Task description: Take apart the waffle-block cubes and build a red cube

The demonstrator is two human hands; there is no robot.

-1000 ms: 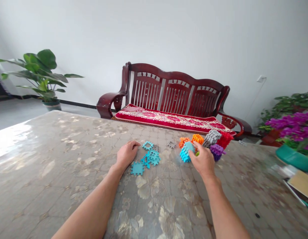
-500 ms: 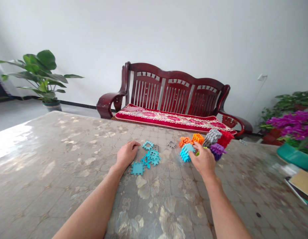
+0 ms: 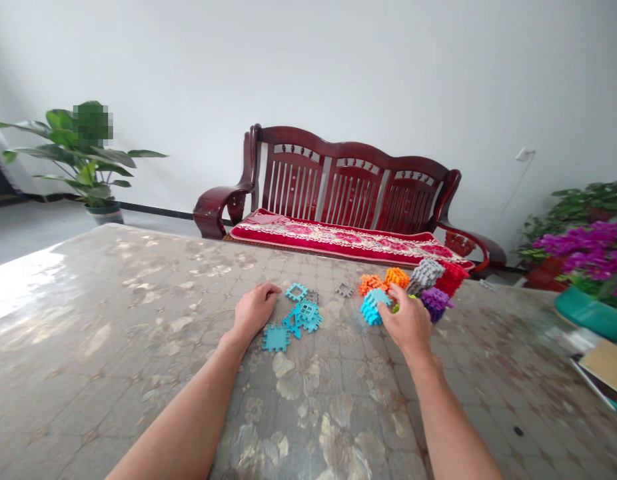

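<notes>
My left hand rests on the table with its fingers curled together, and nothing shows in them. Just right of it lies a loose group of blue interlocking building tiles: a solid square tile, an open square frame and a window-like tile among them. My right hand has its thumb and fingertips on the right edge of a stack of light blue building tiles. Green tiles are partly hidden behind that hand. A single grey frame tile lies between the two groups.
Around my right hand stand orange tiles, a grey stack, red tiles and purple tiles. A teal flower pot and a notebook sit at the right. Behind the patterned table is a wooden bench.
</notes>
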